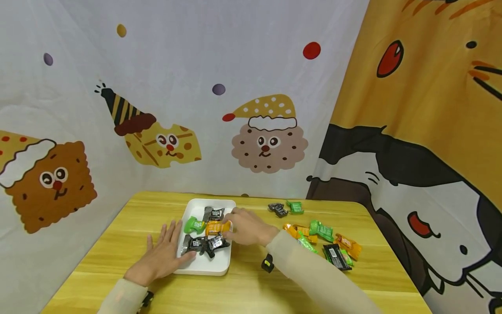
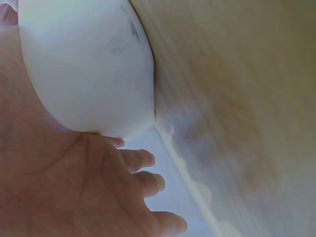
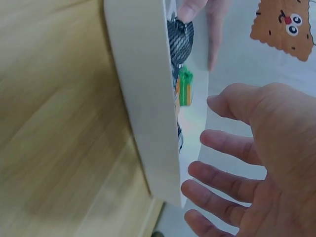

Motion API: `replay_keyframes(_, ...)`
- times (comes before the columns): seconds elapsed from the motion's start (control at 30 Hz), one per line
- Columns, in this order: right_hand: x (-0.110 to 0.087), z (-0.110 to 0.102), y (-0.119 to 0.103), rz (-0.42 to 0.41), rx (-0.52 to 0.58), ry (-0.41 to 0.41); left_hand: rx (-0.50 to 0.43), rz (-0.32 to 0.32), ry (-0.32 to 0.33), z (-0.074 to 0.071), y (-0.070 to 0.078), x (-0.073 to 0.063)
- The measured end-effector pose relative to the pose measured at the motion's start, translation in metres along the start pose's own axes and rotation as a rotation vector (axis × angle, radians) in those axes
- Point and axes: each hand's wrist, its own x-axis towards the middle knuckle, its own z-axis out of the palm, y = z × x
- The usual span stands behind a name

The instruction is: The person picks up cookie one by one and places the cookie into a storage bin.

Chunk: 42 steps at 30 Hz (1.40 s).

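A white tray [image 1: 208, 265] holds wrapped candies: a green candy [image 1: 194, 225], an orange candy [image 1: 215, 228] and several black candies [image 1: 217, 243]. My left hand [image 1: 158, 258] lies along the tray's left side, fingers extended and thumb over the rim near the black candies. In the left wrist view, the palm [image 2: 64, 182] is against the tray's white outer wall [image 2: 94, 64]. Over the tray's right edge reaches my right hand [image 1: 249, 226], beside the orange candy. The right wrist view shows that hand [image 3: 279, 163] with fingers spread, loosely bent and holding nothing.
On the table [image 1: 188, 296] right of the tray lie more wrapped candies: a green candy [image 1: 321, 230], an orange candy [image 1: 348, 246] and a black candy [image 1: 336, 257] among them. Farther back are black candies [image 1: 278, 209] and a green candy [image 1: 295, 207]. A printed curtain [image 1: 259, 52] hangs behind.
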Motion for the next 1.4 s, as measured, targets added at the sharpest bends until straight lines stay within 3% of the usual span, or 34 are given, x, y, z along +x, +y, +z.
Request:
replay_keyframes(0.6, -0.020, -0.011, 0.064, 0.102, 0.067, 0.092, -0.010, -0.007, -0.006, -0.001, 0.001, -0.001)
replay_keyframes(1.03, -0.040, -0.015, 0.117, 0.232, 0.110, 0.109, -0.017, -0.006, 0.001, 0.002, 0.000, -0.002)
replay_keyframes(1.4, -0.044, -0.016, 0.151, 0.332, 0.117, 0.102, 0.010, 0.001, 0.014, 0.000, 0.000, -0.002)
